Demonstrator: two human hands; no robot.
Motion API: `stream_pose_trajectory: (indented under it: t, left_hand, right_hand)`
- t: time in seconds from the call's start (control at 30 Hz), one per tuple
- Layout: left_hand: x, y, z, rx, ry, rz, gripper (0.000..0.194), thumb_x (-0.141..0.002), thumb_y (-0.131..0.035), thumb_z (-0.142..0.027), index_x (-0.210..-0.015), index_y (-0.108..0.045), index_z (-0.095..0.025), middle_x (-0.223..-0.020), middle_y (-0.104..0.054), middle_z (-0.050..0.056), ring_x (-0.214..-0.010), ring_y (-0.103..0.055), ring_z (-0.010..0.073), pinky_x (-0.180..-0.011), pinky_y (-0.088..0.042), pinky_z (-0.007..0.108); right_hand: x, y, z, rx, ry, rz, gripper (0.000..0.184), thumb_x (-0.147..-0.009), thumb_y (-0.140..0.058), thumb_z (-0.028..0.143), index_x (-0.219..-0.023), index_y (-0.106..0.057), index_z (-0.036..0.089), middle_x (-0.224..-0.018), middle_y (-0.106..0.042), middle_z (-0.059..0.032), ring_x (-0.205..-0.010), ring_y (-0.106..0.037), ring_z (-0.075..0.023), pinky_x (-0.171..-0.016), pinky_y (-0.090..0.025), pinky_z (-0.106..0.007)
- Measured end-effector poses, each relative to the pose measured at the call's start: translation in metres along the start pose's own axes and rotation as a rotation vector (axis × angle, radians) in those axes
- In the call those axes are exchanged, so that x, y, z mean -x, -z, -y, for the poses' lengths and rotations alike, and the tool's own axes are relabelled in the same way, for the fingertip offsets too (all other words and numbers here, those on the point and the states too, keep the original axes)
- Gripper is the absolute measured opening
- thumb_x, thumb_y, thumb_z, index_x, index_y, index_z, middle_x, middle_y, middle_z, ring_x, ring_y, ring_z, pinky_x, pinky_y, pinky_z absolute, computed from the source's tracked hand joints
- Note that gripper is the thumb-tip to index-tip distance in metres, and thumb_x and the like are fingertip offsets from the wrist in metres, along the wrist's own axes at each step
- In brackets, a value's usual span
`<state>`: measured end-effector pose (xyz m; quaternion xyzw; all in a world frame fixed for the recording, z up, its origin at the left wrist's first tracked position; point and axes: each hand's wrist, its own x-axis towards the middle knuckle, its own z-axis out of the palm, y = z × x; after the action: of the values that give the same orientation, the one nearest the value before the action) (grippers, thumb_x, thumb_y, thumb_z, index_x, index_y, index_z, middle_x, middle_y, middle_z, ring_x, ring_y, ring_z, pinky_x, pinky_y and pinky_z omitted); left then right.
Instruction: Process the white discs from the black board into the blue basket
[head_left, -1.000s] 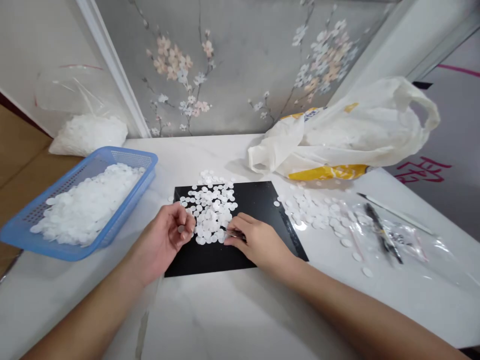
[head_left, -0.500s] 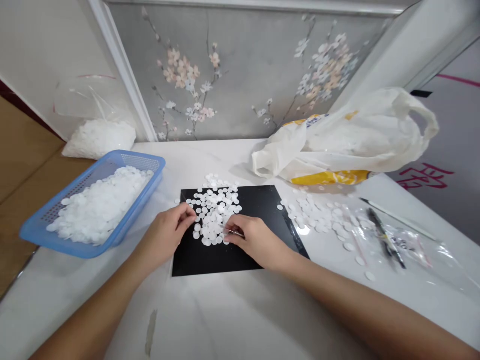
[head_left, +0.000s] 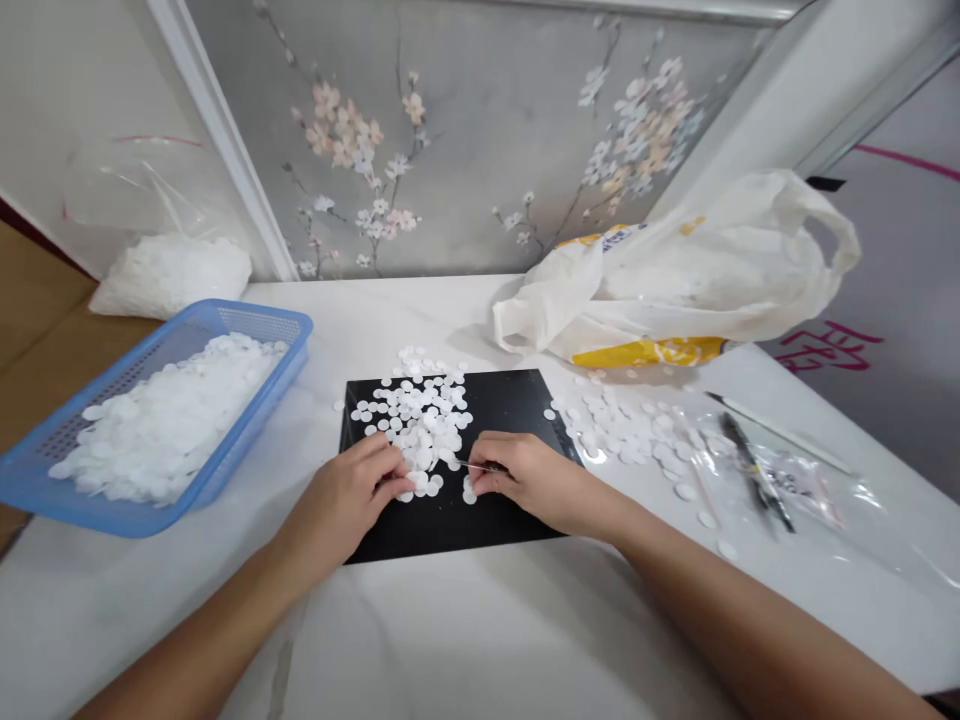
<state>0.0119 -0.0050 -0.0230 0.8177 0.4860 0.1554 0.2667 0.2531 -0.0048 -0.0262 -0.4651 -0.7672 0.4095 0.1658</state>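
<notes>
A pile of small white discs (head_left: pixel 429 425) lies on the black mat (head_left: pixel 517 400), spilling over its far edge. My left hand (head_left: pixel 349 495) is at the pile's near left side, thumb and fingers pinched together among the discs; whatever is between the fingertips is hidden. At the pile's right side, my right hand (head_left: pixel 525 475) grips a thin metal tool (head_left: pixel 480 465) whose tip points left at the discs. Whether this tool has one prong or two is too small to tell. A couple of loose discs (head_left: pixel 469 492) lie by the right fingertips.
A blue basket (head_left: pixel 300 350) of white discs stands left, with a clear bag of white pieces (head_left: pixel 176 275) behind. More discs (head_left: pixel 615 425) are scattered right, near a black pen-like tool (head_left: pixel 754 470), a white stick (head_left: pixel 780 432) and clear plastic packaging (head_left: pixel 840 535). Behind lies a white carrier bag (head_left: pixel 697 290).
My left hand has moved right and nearer, to the pile's near edge. The right hand has shifted right, leaving a gap of bare mat beside the pile. The view has shifted slightly.
</notes>
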Motion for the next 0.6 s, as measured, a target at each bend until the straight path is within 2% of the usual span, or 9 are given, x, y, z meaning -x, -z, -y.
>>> stream_pose_trajectory:
  t: [0.2,0.37,0.5,0.6]
  left_hand:
    - [-0.002,0.001,-0.001,0.023,0.053,-0.029,0.012,-0.083,-0.057,-0.024,-0.072,-0.061,-0.021,-0.074,-0.056,-0.003,-0.060,-0.047,0.0111,-0.056,-0.034,0.024]
    - [-0.004,0.003,-0.005,0.098,0.087,-0.011,0.016,-0.084,-0.055,-0.033,-0.080,-0.067,-0.023,-0.076,-0.060,-0.002,-0.060,-0.048,0.0113,-0.056,-0.036,0.024]
    - [-0.003,0.002,-0.004,0.286,0.220,-0.052,0.018,-0.082,-0.057,-0.037,-0.076,-0.060,-0.020,-0.071,-0.059,-0.001,-0.061,-0.050,0.0119,-0.056,-0.038,0.024]
    - [-0.004,0.003,-0.002,0.511,0.304,-0.051,0.023,-0.079,-0.061,-0.039,-0.070,-0.053,-0.019,-0.068,-0.060,-0.002,-0.057,-0.052,0.0110,-0.059,-0.042,0.025]
  right_hand:
    - [0.003,0.005,0.000,0.005,0.002,0.005,0.007,-0.081,-0.057,0.017,-0.074,-0.058,0.017,-0.081,-0.058,-0.0009,-0.065,-0.051,-0.0103,-0.060,-0.038,-0.022]
    - [0.005,0.012,0.000,0.023,-0.064,0.001,0.008,-0.074,-0.054,0.012,-0.069,-0.054,0.018,-0.067,-0.053,0.0028,-0.057,-0.044,-0.0087,-0.054,-0.034,-0.021]
    - [0.007,0.016,-0.004,-0.041,-0.141,-0.067,0.009,-0.069,-0.049,0.010,-0.070,-0.047,0.020,-0.063,-0.053,0.0052,-0.053,-0.042,-0.0081,-0.049,-0.032,-0.019]
    - [0.007,0.018,-0.003,-0.136,-0.159,-0.061,0.011,-0.071,-0.048,0.011,-0.077,-0.052,0.019,-0.065,-0.054,0.0047,-0.055,-0.047,-0.0086,-0.051,-0.034,-0.019]
